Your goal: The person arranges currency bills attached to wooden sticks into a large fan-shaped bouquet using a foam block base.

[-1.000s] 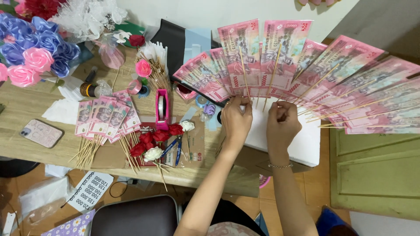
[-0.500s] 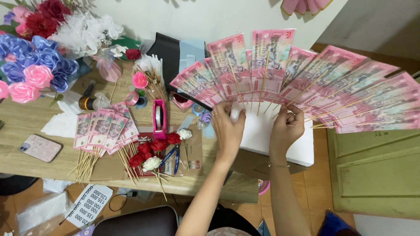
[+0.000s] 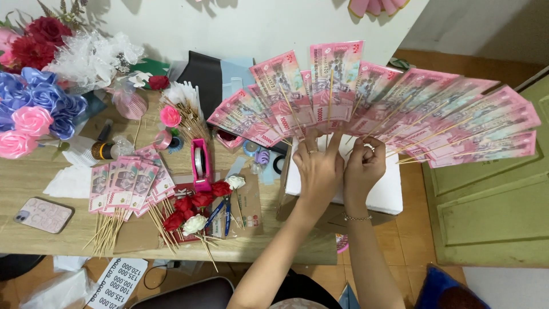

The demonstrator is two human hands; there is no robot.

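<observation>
My fingers (image 3: pixel 334 150) of the left hand (image 3: pixel 318 174) are spread flat against the back of the fan of pink banknotes (image 3: pixel 377 106), bracing it rather than pinching it, while the fingers of my right hand (image 3: pixel 363 170) are curled together, clamped on the gathered ends of the thin wooden skewers (image 3: pixel 414 140) each note is fixed to. The fan is held up in the air, above the white foam block (image 3: pixel 389 194) and to the right of the table (image 3: pixel 34 243). I judge I am in the middle of arranging — spacing the notes into an even arc, with the left side bunched tighter than the right. The next move seems to call for a steady pinch at the base and small nudges of single skewers, so nothing slips out of line. On the table lie more banknotes on skewers (image 3: pixel 128 183), a pink tape dispenser (image 3: pixel 200 166), small red and white roses (image 3: pixel 197 209) and a phone (image 3: pixel 43 214).
</observation>
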